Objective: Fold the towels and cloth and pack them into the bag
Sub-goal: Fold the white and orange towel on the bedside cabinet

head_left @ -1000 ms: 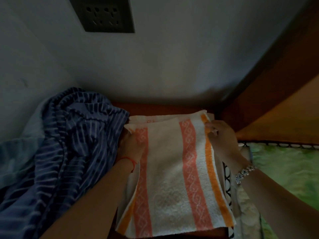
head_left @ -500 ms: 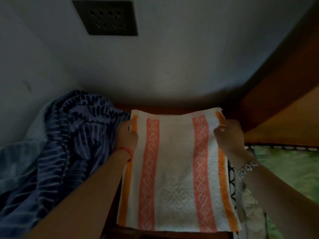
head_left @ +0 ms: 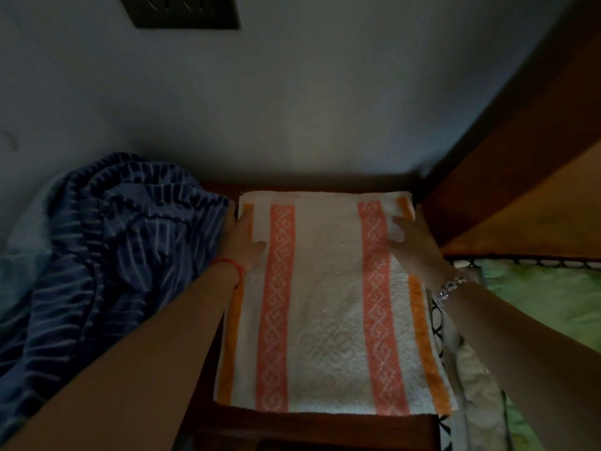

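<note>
Pressed folded towel (head_left: 325,304) flat with released fingers (head_left: 244,221) of left hand (head_left: 244,247) and right hand (head_left: 414,245); blue cloth (head_left: 113,255) unfolded, bag unseen.

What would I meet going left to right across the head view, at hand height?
First the blue striped blanket → left hand → orange-striped towel → right hand → green cover.

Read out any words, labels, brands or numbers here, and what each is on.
None can be read. The towel bears only woven scroll patterns, the wall socket shows no legible marking, and the blue striped cloth shows no label.
</note>
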